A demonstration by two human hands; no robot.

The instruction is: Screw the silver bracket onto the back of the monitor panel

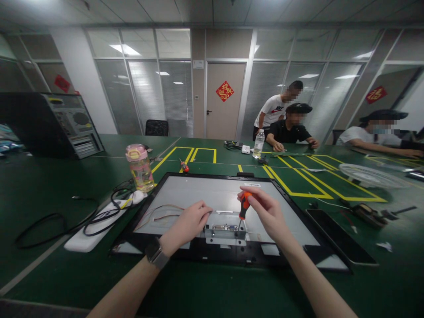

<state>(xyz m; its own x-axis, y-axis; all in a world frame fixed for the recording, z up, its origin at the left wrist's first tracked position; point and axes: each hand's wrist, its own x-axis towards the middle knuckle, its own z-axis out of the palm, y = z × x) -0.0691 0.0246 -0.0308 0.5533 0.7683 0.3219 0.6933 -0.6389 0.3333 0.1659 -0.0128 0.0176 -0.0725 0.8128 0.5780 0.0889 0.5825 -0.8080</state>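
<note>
The right hand (pixel 267 209) pinches the screwdriver (pixel 244 206); keeping it square to the metal bracket (pixel 225 219) should limit slipping. The left hand (pixel 191 221) bunches its fingers nearby, grip unclear.

Green counter (pixel 205 287) is pretty loaded: panel (pixel 195 190) flat near the front edge, black slab (pixel 341 236) just right of it, PC case (pixel 29 123) and water bottle (pixel 259 145) toward the far edge.

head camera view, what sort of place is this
Probably an office room used as an electronics workspace: there are glass partitions at the back, a flat-panel display lying with its metal back exposed, and an orange and black screwdriver held over it in the right hand.
</note>
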